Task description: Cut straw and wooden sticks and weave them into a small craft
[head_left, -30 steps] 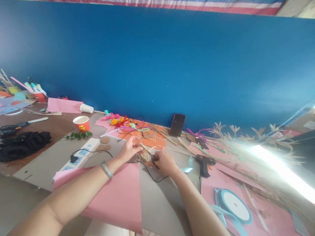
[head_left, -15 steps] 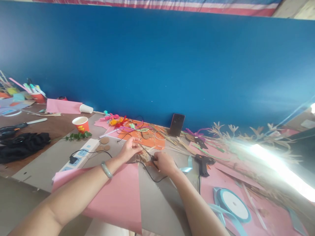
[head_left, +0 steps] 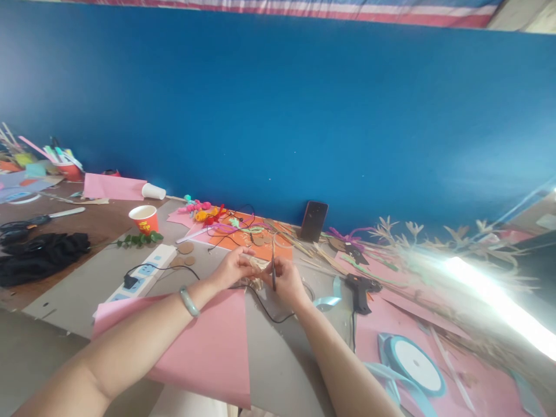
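My right hand (head_left: 287,284) is closed around dark-handled scissors (head_left: 273,273), whose slim blades point up and away from me. Beside it, my left hand (head_left: 234,269) has its fingers pinched together close to the right fingertips. What those fingers hold is too small to make out. Right under and between both hands lies a small heap of pale straw pieces (head_left: 257,284). A black cable (head_left: 266,313) curves across the grey board just in front of them.
Left stand a white power strip (head_left: 145,275) and a red paper cup (head_left: 144,219). A phone (head_left: 313,221) leans on the blue wall. At right lie a glue gun (head_left: 361,291), a blue ribbon roll (head_left: 419,364) and dried stems (head_left: 452,234). Pink paper (head_left: 204,347) overhangs the near edge.
The scissors have swung from pointing left towards my left fingers to standing nearly upright in my right hand. My right fingers have come closer to my left ones.
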Motion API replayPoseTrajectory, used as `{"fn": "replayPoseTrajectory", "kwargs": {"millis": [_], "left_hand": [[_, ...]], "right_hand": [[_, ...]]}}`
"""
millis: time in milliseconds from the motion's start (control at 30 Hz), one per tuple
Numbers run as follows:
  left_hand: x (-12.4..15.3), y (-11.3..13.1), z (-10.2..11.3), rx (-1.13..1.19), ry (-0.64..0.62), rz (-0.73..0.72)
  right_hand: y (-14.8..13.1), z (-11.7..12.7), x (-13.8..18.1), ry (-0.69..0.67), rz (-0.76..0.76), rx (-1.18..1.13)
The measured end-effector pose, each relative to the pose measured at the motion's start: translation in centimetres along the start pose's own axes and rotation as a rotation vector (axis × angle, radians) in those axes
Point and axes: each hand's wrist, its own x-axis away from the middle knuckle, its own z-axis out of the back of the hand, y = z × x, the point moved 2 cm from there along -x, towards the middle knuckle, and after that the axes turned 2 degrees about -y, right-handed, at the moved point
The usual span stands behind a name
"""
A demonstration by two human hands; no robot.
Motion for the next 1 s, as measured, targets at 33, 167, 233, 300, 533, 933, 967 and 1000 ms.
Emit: {"fn": "replayPoseTrajectory", "kwargs": {"millis": [33,167,233,300,533,933,967,1000], "left_hand": [[0.0,0.0,0.0,-0.001,-0.001,0.005],[-0.1,-0.3,0.1,0.063,-0.012,0.010],[-0.1,-0.4,0.0,0.070,-0.040,0.036],[-0.1,-0.4,-0.1,0.032,-0.070,0.071],[0.1,0.1,-0.2,0.074,-0.090,0.113],[-0.1,0.3,0.5,0.161,0.065,0.061],[-0.2,0.5,0.7,0.163,0.101,0.051],[-0.2,0.7,0.9,0.164,0.134,0.041]], "right_hand": [[-0.2,-0.1,0.1,0.007,0.011,0.006],[-0.8,0.0,0.5,0.041,0.032,0.023],[-1.0,0.1,0.5,0.062,0.036,0.031],[-1.1,0.2,0.5,0.071,0.043,0.028],[-0.5,0.2,0.2,0.091,0.006,-0.028],[-0.2,0.4,-0.2,0.099,-0.020,0.019],[-0.1,0.5,-0.3,0.090,-0.014,0.063],[0.0,0.6,-0.4,0.080,-0.008,0.119]]}}
